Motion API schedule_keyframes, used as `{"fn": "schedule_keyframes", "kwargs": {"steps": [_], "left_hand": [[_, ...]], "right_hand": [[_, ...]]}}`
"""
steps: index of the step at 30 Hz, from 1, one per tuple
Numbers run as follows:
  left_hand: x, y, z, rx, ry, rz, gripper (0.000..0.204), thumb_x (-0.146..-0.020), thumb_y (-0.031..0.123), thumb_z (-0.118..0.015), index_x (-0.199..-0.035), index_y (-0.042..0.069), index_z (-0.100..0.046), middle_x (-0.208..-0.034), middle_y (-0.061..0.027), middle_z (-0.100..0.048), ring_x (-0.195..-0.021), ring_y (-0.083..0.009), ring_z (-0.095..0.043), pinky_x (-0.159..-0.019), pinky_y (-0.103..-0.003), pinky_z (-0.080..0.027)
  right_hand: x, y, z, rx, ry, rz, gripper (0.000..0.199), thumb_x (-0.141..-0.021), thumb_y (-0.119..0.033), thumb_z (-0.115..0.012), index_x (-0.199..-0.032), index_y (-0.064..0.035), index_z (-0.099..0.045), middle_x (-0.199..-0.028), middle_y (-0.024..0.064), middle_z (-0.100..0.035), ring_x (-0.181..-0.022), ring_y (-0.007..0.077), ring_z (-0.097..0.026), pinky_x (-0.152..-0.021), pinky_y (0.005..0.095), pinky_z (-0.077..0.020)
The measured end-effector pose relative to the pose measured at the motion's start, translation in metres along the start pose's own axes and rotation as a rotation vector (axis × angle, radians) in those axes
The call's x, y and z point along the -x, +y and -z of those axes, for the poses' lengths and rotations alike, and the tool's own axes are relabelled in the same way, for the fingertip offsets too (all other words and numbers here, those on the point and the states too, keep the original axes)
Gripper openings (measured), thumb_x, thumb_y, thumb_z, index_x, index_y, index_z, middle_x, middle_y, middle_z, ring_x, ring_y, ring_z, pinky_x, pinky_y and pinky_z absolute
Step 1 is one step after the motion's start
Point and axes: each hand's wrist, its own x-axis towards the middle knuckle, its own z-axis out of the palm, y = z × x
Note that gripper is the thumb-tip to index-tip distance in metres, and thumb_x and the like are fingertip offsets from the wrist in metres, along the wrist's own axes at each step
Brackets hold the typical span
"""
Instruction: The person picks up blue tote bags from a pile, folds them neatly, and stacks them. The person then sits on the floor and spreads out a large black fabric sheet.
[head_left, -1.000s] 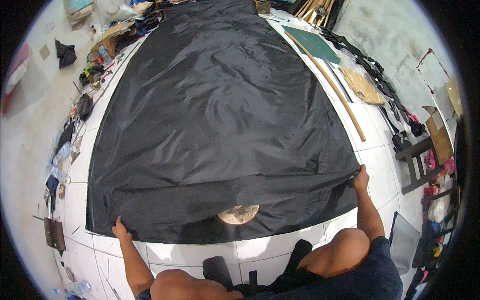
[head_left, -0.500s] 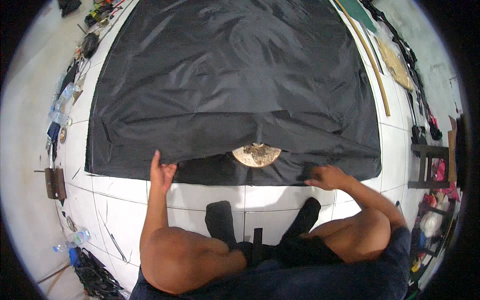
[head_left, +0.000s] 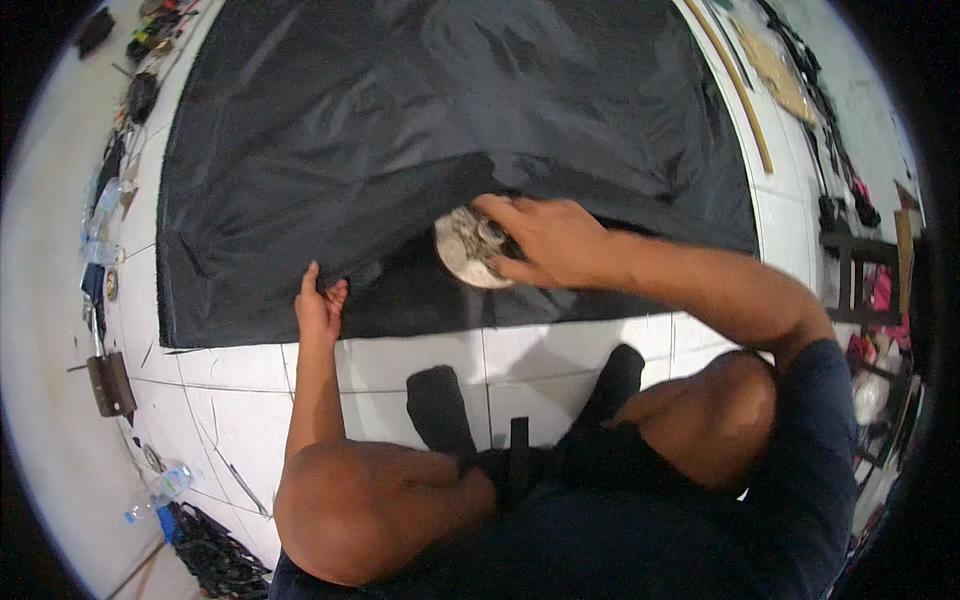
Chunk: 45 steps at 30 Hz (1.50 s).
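A large black fabric sheet (head_left: 330,120) lies spread in front of me, its upper layer raised along the near side over a lower black layer. My left hand (head_left: 322,305) is at the near left part of this fabric, thumb pointing away and fingers curled on the raised layer's edge. My right hand (head_left: 550,240) reaches across to a round, off-white, stained disc (head_left: 462,248) with a raised hub. Its fingers and thumb grip the disc's right part around the hub, hiding that side. The disc sits at the opening between the layers.
White floor tiles (head_left: 380,400) surround the fabric. A long tan stick (head_left: 735,85) lies along its right edge. Plastic bottles (head_left: 172,482) and assorted items line the left wall. At right stand a dark wooden frame (head_left: 845,280) and a bagged tan item (head_left: 775,75).
My right hand has moved from the fabric's near right edge up and left onto the disc. The disc is shifted and turned, and the fabric above it is lifted higher.
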Motion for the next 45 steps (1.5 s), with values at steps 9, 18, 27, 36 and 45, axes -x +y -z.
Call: {"fn": "schedule_keyframes", "kwargs": {"steps": [9,18,27,36,45], "left_hand": [[0.002,0.001,0.004,-0.116,-0.006,-0.028,0.043,-0.083,0.022,-0.072,-0.100,-0.011,-0.052,-0.075,-0.0147,-0.060,-0.055,-0.0207,-0.061,-0.054,-0.027,-0.055],[-0.001,-0.015,0.040,-0.460,0.215,-0.113,0.038,-0.084,0.023,-0.071,-0.089,-0.007,-0.048,-0.076,-0.0115,-0.054,-0.059,-0.0149,-0.056,-0.051,-0.029,-0.054],[-0.022,-0.031,0.071,-0.352,0.108,-0.069,0.037,-0.082,0.023,-0.071,-0.102,-0.006,-0.059,-0.102,-0.0136,-0.059,-0.084,-0.0214,-0.059,-0.059,-0.031,-0.054],[-0.007,-0.020,0.081,-0.346,0.114,-0.007,0.035,-0.084,0.027,-0.071,-0.101,-0.001,-0.060,-0.102,-0.0070,-0.060,-0.085,-0.0162,-0.057,-0.068,-0.027,-0.049],[-0.047,-0.029,0.109,-0.395,0.107,0.024,0.041,-0.085,0.030,-0.068,-0.112,0.001,-0.059,-0.117,-0.0083,-0.058,-0.098,-0.0185,-0.053,-0.076,-0.032,-0.042]], "right_hand": [[0.011,0.016,-0.020,0.104,0.025,0.427,0.027,-0.080,-0.028,-0.066,-0.091,-0.0074,-0.053,-0.055,0.0072,-0.056,-0.047,0.0262,-0.059,-0.043,0.0383,-0.0461],[0.110,-0.027,-0.031,-0.247,-0.295,0.178,0.036,-0.083,-0.039,-0.063,-0.087,-0.0045,-0.055,-0.051,0.0140,-0.055,-0.048,0.0325,-0.060,-0.044,0.0418,-0.0482],[0.145,-0.030,-0.036,-0.343,-0.617,0.124,0.041,-0.084,-0.040,-0.063,-0.103,-0.0047,-0.053,-0.077,0.0204,-0.064,-0.075,0.0371,-0.065,-0.070,0.0489,-0.0507],[0.166,0.122,-0.022,-0.665,-0.329,-0.538,0.051,-0.076,-0.052,-0.072,-0.084,-0.0023,-0.065,-0.083,0.0154,-0.068,-0.080,0.0280,-0.065,-0.070,0.0419,-0.0510],[0.351,0.268,-0.051,-0.426,0.456,-1.824,0.090,-0.078,-0.074,-0.051,-0.108,0.0102,-0.058,-0.101,0.0238,-0.065,-0.100,0.0338,-0.064,-0.079,0.0446,-0.0492]]}}
